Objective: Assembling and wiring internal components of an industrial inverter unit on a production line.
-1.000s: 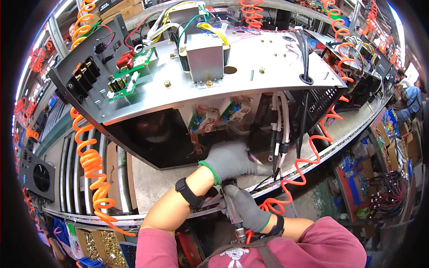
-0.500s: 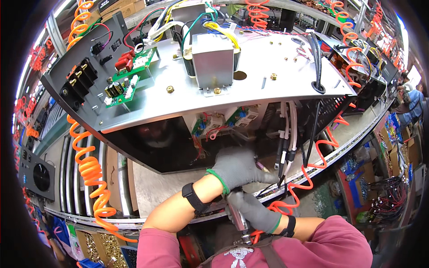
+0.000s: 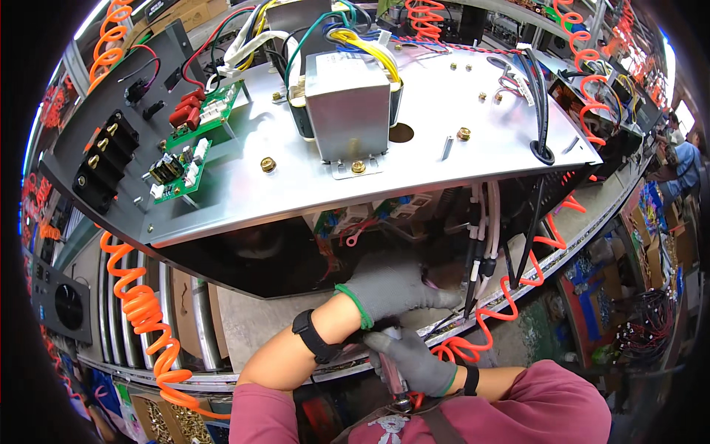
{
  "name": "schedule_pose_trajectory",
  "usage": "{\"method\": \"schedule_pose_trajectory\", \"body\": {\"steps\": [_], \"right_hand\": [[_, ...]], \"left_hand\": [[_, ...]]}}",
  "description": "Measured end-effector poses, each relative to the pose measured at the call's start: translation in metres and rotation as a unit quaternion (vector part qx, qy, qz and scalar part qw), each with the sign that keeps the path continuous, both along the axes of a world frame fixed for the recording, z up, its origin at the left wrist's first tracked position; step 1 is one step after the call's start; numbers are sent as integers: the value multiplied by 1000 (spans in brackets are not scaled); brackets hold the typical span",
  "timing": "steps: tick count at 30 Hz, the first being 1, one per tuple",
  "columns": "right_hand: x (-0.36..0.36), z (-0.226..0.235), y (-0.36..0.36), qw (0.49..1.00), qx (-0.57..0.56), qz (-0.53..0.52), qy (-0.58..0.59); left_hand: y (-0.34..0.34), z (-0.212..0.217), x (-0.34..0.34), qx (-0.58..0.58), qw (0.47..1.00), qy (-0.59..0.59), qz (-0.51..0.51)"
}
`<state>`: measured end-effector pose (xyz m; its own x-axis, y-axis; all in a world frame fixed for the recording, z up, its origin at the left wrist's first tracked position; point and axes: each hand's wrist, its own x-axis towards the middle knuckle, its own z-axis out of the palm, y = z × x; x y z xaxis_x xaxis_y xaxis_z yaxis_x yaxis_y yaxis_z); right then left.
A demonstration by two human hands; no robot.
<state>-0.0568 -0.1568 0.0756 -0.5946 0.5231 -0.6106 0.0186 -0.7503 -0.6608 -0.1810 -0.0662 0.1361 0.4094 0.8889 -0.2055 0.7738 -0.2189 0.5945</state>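
Note:
My left hand (image 3: 392, 290), in a grey glove with a green cuff and a black wrist strap, reaches under the front edge of a large metal chassis (image 3: 414, 166). I see only its back, and its fingers curl by a bundle of black and white cables (image 3: 479, 244). Whether it holds anything is hidden. My right hand (image 3: 416, 361), also grey-gloved, sits just below it and grips the handle of a powered screwdriver (image 3: 396, 385) close to my chest. A grey transformer (image 3: 347, 103) with coloured wires is bolted on top of the chassis.
Two green circuit boards (image 3: 188, 144) and a black terminal block (image 3: 103, 159) sit on the chassis's left. Orange coiled air hoses (image 3: 144, 311) hang at left and loop near my hands. Conveyor rollers (image 3: 122, 296) lie below. A person (image 3: 684, 159) stands far right.
The view has drawn nearer to the chassis, which now fills more of the picture. Both hands stay under its front edge, shifted slightly right and down.

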Motion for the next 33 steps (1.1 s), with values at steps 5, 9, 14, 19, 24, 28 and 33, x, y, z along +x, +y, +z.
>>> {"method": "schedule_pose_trajectory", "body": {"steps": [5, 9, 14, 19, 24, 28, 33], "right_hand": [[-1, 5, 0, 1000, 0, -4, 4], [0, 3, 1, 1000, 5, 10, 9], [1, -1, -1, 998, 62, -8, 22], [2, -5, -2, 995, 95, -13, 38], [16, -11, -18, 993, 114, -20, 33], [33, -17, -12, 994, 86, 43, 42], [71, -27, 6, 869, 409, 255, -110]], "left_hand": [[0, 8, 0, -8, 999, 42, 2], [0, 3, 3, 10, 999, 40, 4], [0, -15, 2, 59, 998, 18, 23], [3, -29, 2, 113, 993, -26, 33], [-11, -24, 12, 25, 996, -23, 87], [-67, -17, 19, 73, 930, -265, 243], [-131, -34, -11, 246, 713, -413, 510]]}}
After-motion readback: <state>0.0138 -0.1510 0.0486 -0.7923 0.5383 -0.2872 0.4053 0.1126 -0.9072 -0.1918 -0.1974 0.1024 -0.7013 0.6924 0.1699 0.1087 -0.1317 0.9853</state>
